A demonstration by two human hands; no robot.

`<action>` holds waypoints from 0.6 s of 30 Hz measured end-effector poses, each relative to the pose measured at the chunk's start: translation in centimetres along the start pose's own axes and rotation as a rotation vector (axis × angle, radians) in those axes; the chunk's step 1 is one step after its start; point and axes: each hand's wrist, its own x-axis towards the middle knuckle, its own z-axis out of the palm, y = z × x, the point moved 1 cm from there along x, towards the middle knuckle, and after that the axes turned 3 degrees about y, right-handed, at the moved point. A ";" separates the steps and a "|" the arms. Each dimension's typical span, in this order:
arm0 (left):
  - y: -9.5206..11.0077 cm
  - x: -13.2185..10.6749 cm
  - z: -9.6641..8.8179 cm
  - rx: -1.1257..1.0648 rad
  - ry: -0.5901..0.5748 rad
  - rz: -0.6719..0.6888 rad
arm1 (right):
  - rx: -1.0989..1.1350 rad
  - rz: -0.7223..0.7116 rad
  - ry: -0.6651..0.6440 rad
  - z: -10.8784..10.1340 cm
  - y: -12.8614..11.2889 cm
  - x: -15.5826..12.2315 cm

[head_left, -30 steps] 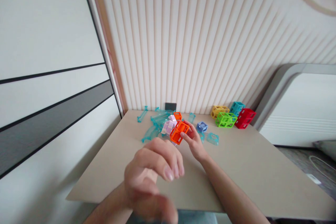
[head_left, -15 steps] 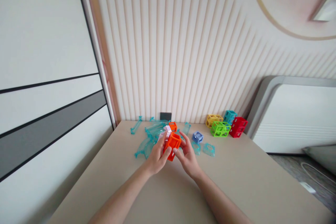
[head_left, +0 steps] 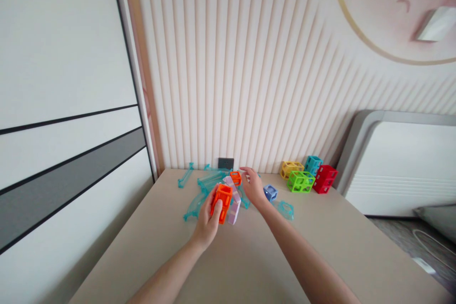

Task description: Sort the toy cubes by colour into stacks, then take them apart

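Observation:
My left hand point(head_left: 207, 221) grips an orange open-frame block point(head_left: 221, 200) just above the beige table point(head_left: 142, 247). Right beside it on the table lies a pale lilac frame block point(head_left: 234, 204). My right hand point(head_left: 253, 187) is stretched further back with its fingers apart and nothing in them, its fingertips close to a small orange cube point(head_left: 235, 177). Clear teal track pieces point(head_left: 199, 192) lie scattered behind and to the left of both hands. A small blue cube point(head_left: 270, 192) sits just right of my right hand.
At the back right stand yellow point(head_left: 290, 169), green point(head_left: 300, 181), teal point(head_left: 312, 164) and red point(head_left: 325, 178) frame blocks against the ribbed wall. A clear teal piece point(head_left: 285, 209) lies right of my right wrist. A dark wall socket point(head_left: 225, 163) sits behind the pile.
My left hand came forward from near the camera and took the orange block. My right hand let go of it and reached back toward the small orange cube.

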 end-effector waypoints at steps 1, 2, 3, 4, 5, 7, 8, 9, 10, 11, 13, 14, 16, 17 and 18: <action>-0.3 -0.1 0.1 -0.002 0.014 -0.008 | -0.034 0.024 -0.031 0.2 0.5 1.2; -0.6 -0.2 0.1 -0.003 0.024 -0.013 | -0.062 0.047 -0.063 0.5 0.9 2.3; -0.8 -0.2 0.2 -0.002 0.029 -0.012 | -0.083 0.063 -0.091 0.8 1.3 3.1; -1.1 -0.3 0.3 0.003 0.032 -0.008 | -0.107 0.080 -0.117 1.2 1.6 3.7; -1.3 -0.4 0.4 0.009 0.030 -0.003 | -0.133 0.096 -0.141 1.6 1.8 4.1; -1.5 -0.6 0.5 0.020 0.015 0.004 | -0.182 0.126 -0.182 2.3 1.9 4.5; -1.6 -0.7 0.6 0.022 0.002 0.004 | -0.205 0.139 -0.201 2.6 1.9 4.6; -1.6 -0.8 0.6 0.023 -0.011 0.002 | -0.226 0.151 -0.216 2.8 1.9 4.6; -1.7 -0.9 0.7 0.024 -0.022 0.000 | -0.245 0.163 -0.228 2.9 1.8 4.6; -1.7 -1.0 0.7 0.026 -0.032 -0.001 | -0.262 0.173 -0.237 3.1 1.7 4.6; -1.8 -1.1 0.8 0.028 -0.048 0.000 | -0.296 0.185 -0.241 3.1 1.5 4.6; -1.9 -1.2 0.9 0.029 -0.055 0.003 | -0.313 0.186 -0.238 3.2 1.4 4.5; -1.9 -1.2 1.0 0.023 -0.064 0.006 | -0.352 0.180 -0.220 3.2 1.3 4.3; -1.9 -1.2 1.1 0.017 -0.068 0.005 | -0.373 0.173 -0.209 3.2 1.2 4.1; -1.9 -1.2 1.1 0.011 -0.070 0.002 | -0.394 0.163 -0.197 3.2 1.1 4.0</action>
